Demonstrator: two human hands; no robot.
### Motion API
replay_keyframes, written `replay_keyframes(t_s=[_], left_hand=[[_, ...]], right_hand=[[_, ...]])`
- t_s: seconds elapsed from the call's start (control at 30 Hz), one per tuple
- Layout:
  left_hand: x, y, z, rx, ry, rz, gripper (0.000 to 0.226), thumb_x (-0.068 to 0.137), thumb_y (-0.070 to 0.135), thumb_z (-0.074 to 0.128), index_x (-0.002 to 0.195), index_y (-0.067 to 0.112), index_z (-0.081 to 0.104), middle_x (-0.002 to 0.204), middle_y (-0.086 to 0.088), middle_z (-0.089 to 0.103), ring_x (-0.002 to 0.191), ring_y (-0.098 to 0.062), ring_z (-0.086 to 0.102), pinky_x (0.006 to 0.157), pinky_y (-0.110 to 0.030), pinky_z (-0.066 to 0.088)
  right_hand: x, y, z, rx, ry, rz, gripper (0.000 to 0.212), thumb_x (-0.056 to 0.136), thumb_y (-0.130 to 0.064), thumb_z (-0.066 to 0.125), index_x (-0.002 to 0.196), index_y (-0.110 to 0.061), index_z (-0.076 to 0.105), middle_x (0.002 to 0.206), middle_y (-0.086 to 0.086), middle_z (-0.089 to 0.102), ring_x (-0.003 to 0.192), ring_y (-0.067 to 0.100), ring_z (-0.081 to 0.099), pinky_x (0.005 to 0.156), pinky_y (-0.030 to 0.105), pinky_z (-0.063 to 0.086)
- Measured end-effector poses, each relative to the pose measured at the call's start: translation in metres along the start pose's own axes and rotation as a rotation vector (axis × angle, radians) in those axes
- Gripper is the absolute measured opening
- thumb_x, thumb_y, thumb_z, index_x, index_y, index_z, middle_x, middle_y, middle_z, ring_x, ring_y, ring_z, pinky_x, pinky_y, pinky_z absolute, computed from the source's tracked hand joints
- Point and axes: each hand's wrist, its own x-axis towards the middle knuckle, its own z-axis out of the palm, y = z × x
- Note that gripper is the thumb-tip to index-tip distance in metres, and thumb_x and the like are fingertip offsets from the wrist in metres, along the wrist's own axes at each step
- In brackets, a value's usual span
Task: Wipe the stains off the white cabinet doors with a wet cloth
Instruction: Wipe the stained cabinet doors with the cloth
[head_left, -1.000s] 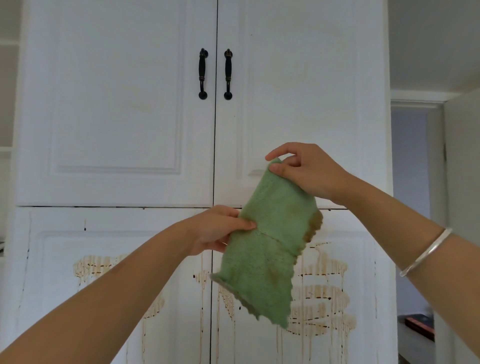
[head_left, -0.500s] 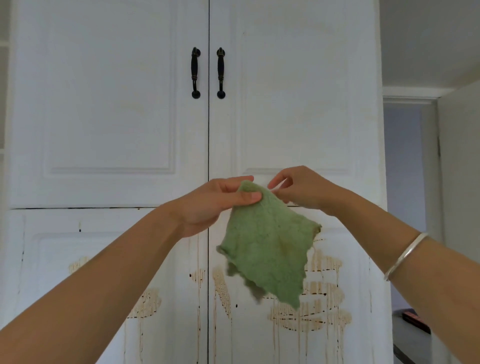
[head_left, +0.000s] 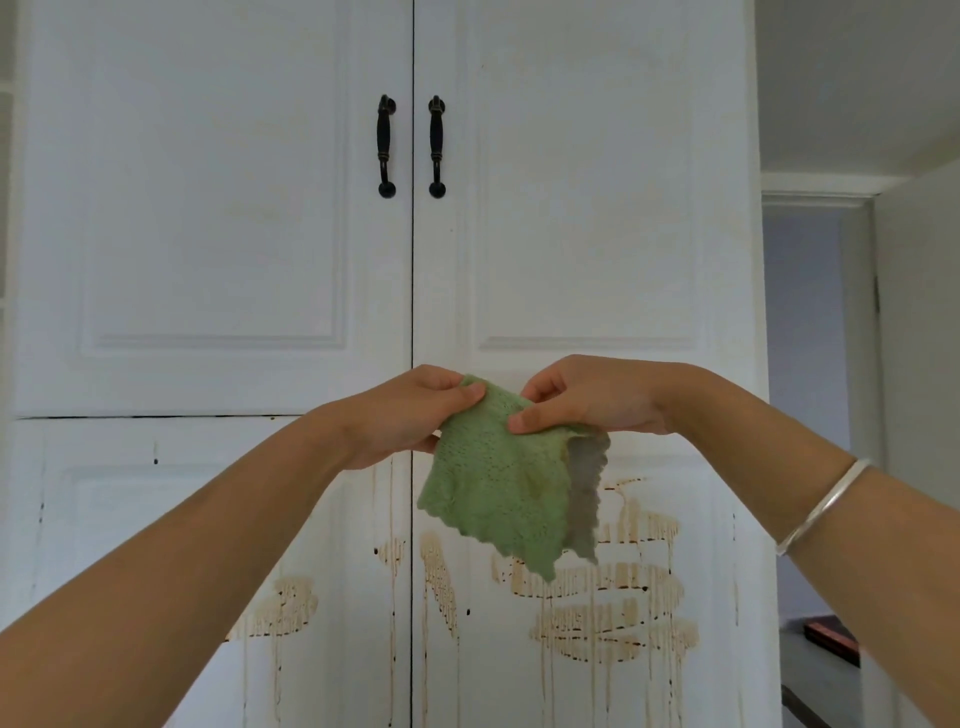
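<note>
While both forearms come up from the bottom corners of the view, the right one has a thin silver bracelet (head_left: 821, 506) a bit below the wrist. Left hand (head_left: 400, 415) and right hand (head_left: 587, 400) sit side by side mid-frame, close tog but not touching afaict. Both pinch the top edge of a green cloth (head_left: 498, 483) btw thumb and fingers: left on the top-left corner, right w/ its thumb on the front face just beside it. The cloth hangs loose from those two pinches, in the air in front of the cabinet. It has a wavy bottom edge, its lowest corner points down, and a greyish flap shows on its right side. Behind it the lower doors (head_left: 130, 519) have brown stains (head_left: 613, 603), smeared loops w/ thin drips. Most are on the right door, w/ a smaller patch on the left one. Can't tell if the cloth touches the door. Higher up, the upper doors (head_left: 208, 234) look mostly clean, w/ two dark handles (head_left: 385, 148) either side of the centre gap. Far right there's a doorway (head_left: 802, 364) into a dimmer room.
</note>
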Motion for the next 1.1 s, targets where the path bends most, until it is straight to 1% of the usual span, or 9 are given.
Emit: replay_keyframes(t_s=[0.2,0.33,0.47,0.67,0.8,0.87,0.93,0.97,1.1], left_hand=[[0.000,0.005,-0.003,-0.089,-0.125,0.084,0.035,0.089,0.008,0.063,0.123,0.014,0.058,0.115,-0.008,0.068,0.106,-0.021,0.066,0.089,-0.034,0.054],[0.009,0.009,-0.010,-0.100,-0.040,0.030,0.041,0.080,0.000,0.070,0.113,0.009,0.047,0.105,-0.014,0.070,0.095,-0.024,0.069,0.081,-0.034,0.057],[0.021,0.008,-0.017,-0.161,0.067,0.003,0.052,0.076,0.011,0.077,0.119,0.019,0.048,0.109,-0.013,0.067,0.093,-0.023,0.069,0.074,-0.030,0.056],[0.043,-0.001,-0.023,0.025,0.323,0.052,0.019,0.087,0.027,0.069,0.098,0.011,0.068,0.086,-0.005,0.070,0.071,-0.013,0.066,0.063,-0.020,0.054],[0.067,0.006,-0.038,0.150,0.483,0.094,0.024,0.094,0.026,0.057,0.086,0.008,0.070,0.075,-0.001,0.066,0.065,-0.012,0.060,0.063,-0.021,0.048],[0.076,0.010,-0.042,0.257,0.541,0.132,0.027,0.095,0.027,0.053,0.085,0.008,0.070,0.073,0.003,0.066,0.064,-0.011,0.059,0.068,-0.023,0.050],[0.085,0.013,-0.045,0.332,0.577,0.157,0.028,0.095,0.028,0.051,0.082,0.010,0.069,0.069,0.004,0.068,0.060,-0.011,0.060,0.072,-0.027,0.052],[0.089,0.014,-0.048,0.353,0.594,0.163,0.028,0.095,0.029,0.051,0.079,0.012,0.068,0.066,0.004,0.069,0.056,-0.011,0.062,0.073,-0.029,0.053],[0.098,0.019,-0.061,0.306,0.571,0.153,0.029,0.091,0.023,0.049,0.072,0.008,0.065,0.058,-0.005,0.070,0.045,-0.018,0.061,0.062,-0.033,0.055]], right_hand=[[-0.002,-0.001,0.000,0.093,-0.058,0.037,0.026,0.090,-0.016,0.059,0.114,-0.009,0.062,0.111,0.009,0.070,0.101,0.023,0.069,0.088,0.034,0.055],[-0.002,0.005,-0.003,0.293,-0.033,0.099,0.035,0.093,-0.020,0.057,0.123,-0.003,0.057,0.119,0.020,0.065,0.100,0.032,0.066,0.095,0.047,0.050],[-0.006,0.004,-0.008,0.495,0.005,0.106,0.027,0.096,-0.025,0.055,0.111,-0.004,0.063,0.099,0.010,0.073,0.085,0.020,0.071,0.070,0.029,0.059],[0.000,0.019,-0.030,0.920,0.520,0.149,0.020,0.092,-0.025,0.059,0.099,-0.008,0.065,0.089,0.010,0.070,0.079,0.025,0.067,0.071,0.034,0.057],[0.019,0.024,-0.035,0.469,1.061,-0.111,0.023,0.099,-0.030,0.045,0.106,-0.016,0.062,0.089,0.002,0.061,0.077,0.018,0.056,0.066,0.034,0.049],[0.033,0.030,-0.023,0.135,0.950,-0.291,0.033,0.102,-0.037,0.039,0.129,-0.026,0.056,0.109,-0.006,0.061,0.100,0.015,0.056,0.085,0.031,0.048],[0.056,0.044,-0.013,-0.358,0.742,-0.231,0.049,0.103,-0.044,0.026,0.149,-0.030,0.034,0.150,-0.012,0.033,0.140,0.012,0.026,0.116,0.030,0.020],[0.067,0.052,-0.013,-0.589,0.741,-0.210,0.052,0.103,-0.047,0.020,0.152,-0.030,0.028,0.156,-0.010,0.023,0.145,0.015,0.017,0.119,0.033,0.014],[0.088,0.049,-0.030,-1.026,0.902,-0.267,0.051,0.099,-0.041,0.026,0.145,-0.027,0.042,0.146,0.003,0.046,0.130,0.029,0.046,0.105,0.044,0.039]])
